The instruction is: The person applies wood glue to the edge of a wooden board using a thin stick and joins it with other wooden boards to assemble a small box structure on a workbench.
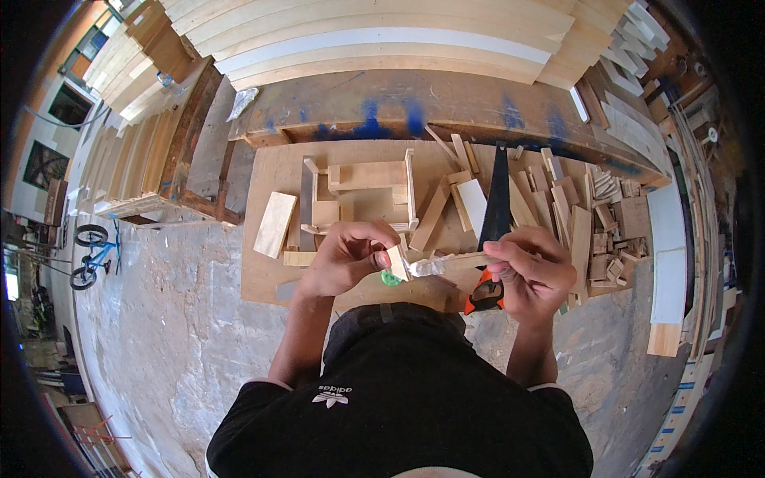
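Note:
Between the thumb and fingers of my left hand [344,256] is a small pale wood block [398,264]. My right hand [532,272] pinches a thin wooden stick [466,261]. White paste that looks like glue [427,268] coats the stick's left end, which meets or nearly meets the block; I cannot tell whether they touch. Below the block a small green object [390,278] shows in part. A handsaw [498,191] with an orange and black handle lies beside my right hand, partly covered by it. Beyond my left hand sits a small rectangular wooden frame [368,175] with blocks along its inside.
The plywood worktop [267,171] carries a pale board [276,224] at left and a heap of wood offcuts [610,231] at right. Behind it runs a blue-stained bench [319,103] under stacked planks [382,40]. A blue bicycle [97,255] stands far left.

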A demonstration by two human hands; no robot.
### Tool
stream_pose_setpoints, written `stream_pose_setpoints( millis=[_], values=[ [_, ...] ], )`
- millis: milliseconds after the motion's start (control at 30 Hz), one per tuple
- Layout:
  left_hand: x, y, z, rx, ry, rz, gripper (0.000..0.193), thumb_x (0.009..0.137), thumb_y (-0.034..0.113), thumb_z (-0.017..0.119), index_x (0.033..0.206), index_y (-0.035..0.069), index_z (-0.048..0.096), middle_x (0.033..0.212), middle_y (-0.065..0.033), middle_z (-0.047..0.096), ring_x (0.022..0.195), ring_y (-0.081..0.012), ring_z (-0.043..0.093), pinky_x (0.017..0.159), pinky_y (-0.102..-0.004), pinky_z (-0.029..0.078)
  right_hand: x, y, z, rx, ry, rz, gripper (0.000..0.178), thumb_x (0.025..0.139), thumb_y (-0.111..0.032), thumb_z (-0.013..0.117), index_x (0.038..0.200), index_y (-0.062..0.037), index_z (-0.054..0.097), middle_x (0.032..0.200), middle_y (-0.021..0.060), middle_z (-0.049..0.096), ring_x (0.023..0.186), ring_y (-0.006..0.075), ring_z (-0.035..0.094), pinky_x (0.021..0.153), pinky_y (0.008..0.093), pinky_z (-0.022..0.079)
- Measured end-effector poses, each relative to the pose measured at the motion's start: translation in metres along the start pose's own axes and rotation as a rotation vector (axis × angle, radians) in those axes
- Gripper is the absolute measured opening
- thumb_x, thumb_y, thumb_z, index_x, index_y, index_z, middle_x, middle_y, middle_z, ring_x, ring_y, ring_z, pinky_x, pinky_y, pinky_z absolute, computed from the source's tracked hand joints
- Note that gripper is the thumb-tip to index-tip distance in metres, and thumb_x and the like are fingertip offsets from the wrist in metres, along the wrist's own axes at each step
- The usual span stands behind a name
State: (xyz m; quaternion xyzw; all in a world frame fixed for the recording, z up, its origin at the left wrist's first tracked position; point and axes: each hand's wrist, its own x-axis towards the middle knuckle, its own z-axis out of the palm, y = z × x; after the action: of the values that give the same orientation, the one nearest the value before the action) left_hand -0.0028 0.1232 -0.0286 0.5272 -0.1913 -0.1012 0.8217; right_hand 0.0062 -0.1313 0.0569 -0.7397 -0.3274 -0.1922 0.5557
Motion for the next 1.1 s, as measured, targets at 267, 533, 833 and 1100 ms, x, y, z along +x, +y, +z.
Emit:
stream_pose_setpoints(
  millis=[267, 533, 833, 1100],
  values=[
    [0.000, -0.003, 0.003, -0.050, -0.012, -0.024, 0.012, 0.083, 0.000, 0.068, 0.095, -0.003, 0.065, 0.093, -0.0070, 0.062, 0.084, -0.0128, 0.056, 0.075, -0.0263, 0.046, 0.004, 0.003, 0.008, 0.020, -0.052, 0.065, 0.024, 0.075, 0.004, 0.072, 0.096, -0.0063, 0.074, 0.084, 0.0067, 0.065, 0.068, 0.0098, 0.065, 0.058, 0.0202, 0.054],
    [0.001, -0.003, -0.001, -0.053, -0.038, -0.037, 0.013, 0.082, -0.003, 0.068, 0.095, -0.003, 0.066, 0.092, -0.0070, 0.062, 0.085, -0.0127, 0.056, 0.075, -0.0264, 0.046, 0.005, 0.006, 0.002, 0.123, -0.098, 0.051, 0.021, 0.076, 0.004, 0.070, 0.095, -0.0059, 0.074, 0.081, 0.0057, 0.064, 0.066, 0.0093, 0.064, 0.055, 0.0199, 0.052],
    [0.001, 0.002, 0.003, -0.045, -0.017, -0.125, 0.014, 0.081, -0.006, 0.067, 0.095, -0.003, 0.066, 0.092, -0.0069, 0.062, 0.086, -0.0125, 0.056, 0.076, -0.0261, 0.046, 0.013, 0.005, 0.012, 0.023, -0.064, 0.096, 0.025, 0.075, 0.005, 0.071, 0.097, -0.0053, 0.073, 0.080, 0.0068, 0.065, 0.067, 0.0103, 0.065, 0.058, 0.0209, 0.052],
    [0.000, -0.005, -0.002, -0.073, -0.015, -0.055, 0.013, 0.082, -0.005, 0.066, 0.095, -0.003, 0.066, 0.092, -0.0067, 0.062, 0.084, -0.0121, 0.056, 0.075, -0.0253, 0.046, 0.010, 0.006, 0.003, 0.065, -0.173, 0.120, 0.022, 0.074, 0.005, 0.072, 0.093, -0.0053, 0.074, 0.078, 0.0065, 0.065, 0.066, 0.0104, 0.065, 0.057, 0.0206, 0.051]
  ],
)
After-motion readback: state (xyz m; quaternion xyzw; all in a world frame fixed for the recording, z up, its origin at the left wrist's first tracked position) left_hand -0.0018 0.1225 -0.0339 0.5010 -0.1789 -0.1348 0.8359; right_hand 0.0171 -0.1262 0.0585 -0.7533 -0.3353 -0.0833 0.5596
